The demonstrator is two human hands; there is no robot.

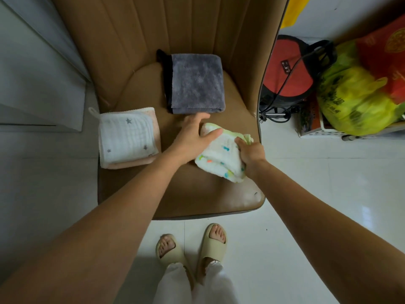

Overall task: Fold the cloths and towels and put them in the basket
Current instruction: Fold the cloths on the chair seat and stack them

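Currently, a small white cloth (219, 159) with coloured specks and a pale green edge is held on the seat of a brown padded chair (135, 40), towards its right front part. The left hand (192, 139) is laid over the cloth's far left end, with the thumb stretched along its top edge and the other fingers extended towards the seat beyond it; nothing is clenched by them. The right hand (251, 152) is closed round the cloth's right side, where the green edge is bunched between its curled fingers. The cloth is seen partly folded and rumpled, lying flat on the cushion beneath both hands.

Behind it, near the chair back, a folded grey plush towel (197, 82) is laid on the seat, with a black edge showing along its left side. At the left edge of the seat, a folded white muslin cloth (127, 137) printed with grey stars is stacked on a pale pink layer, with a small loop at its far left corner. The three textiles are kept apart from one another.

On the white tiled floor to the right of the chair, a red and black appliance (287, 71) with a dark cord and a yellow-green plastic bag (355, 97) are seen. Two feet in cream slippers (211, 242) are placed on the floor before the chair.
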